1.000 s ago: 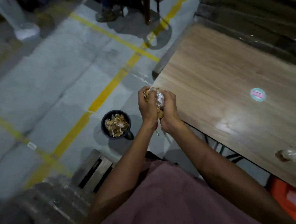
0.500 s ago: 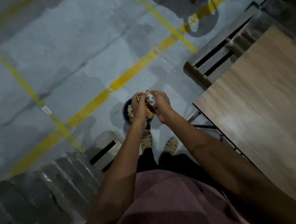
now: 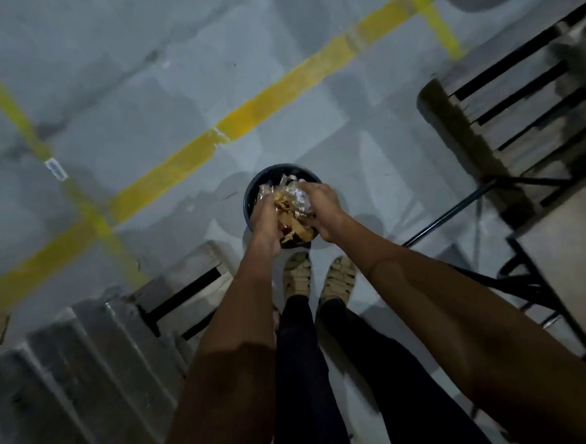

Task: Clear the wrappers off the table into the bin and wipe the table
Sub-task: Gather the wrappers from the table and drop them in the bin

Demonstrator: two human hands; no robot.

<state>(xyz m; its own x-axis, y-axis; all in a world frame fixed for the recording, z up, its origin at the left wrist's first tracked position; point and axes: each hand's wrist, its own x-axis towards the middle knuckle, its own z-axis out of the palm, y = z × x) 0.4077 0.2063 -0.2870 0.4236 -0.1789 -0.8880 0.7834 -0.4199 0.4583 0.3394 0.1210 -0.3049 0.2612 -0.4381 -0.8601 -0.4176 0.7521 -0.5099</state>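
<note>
- Head view: left hand [image 3: 266, 214] and right hand [image 3: 322, 204] cupped together, fingers curled round a wad of wrappers [image 3: 292, 201], gold and clear, pressed between both palms.
- Wad sits directly above the round dark bin [image 3: 249, 197] on the grey floor; more wrappers visible inside the bin, below the hands.
- Two beige shoes [image 3: 339, 278] just behind the bin.
- Yellow floor line [image 3: 178, 160] runs diagonally to the left.
- Wooden pallet [image 3: 504, 106] upper right; table corner [image 3: 574, 249] at right edge, blurred.
</note>
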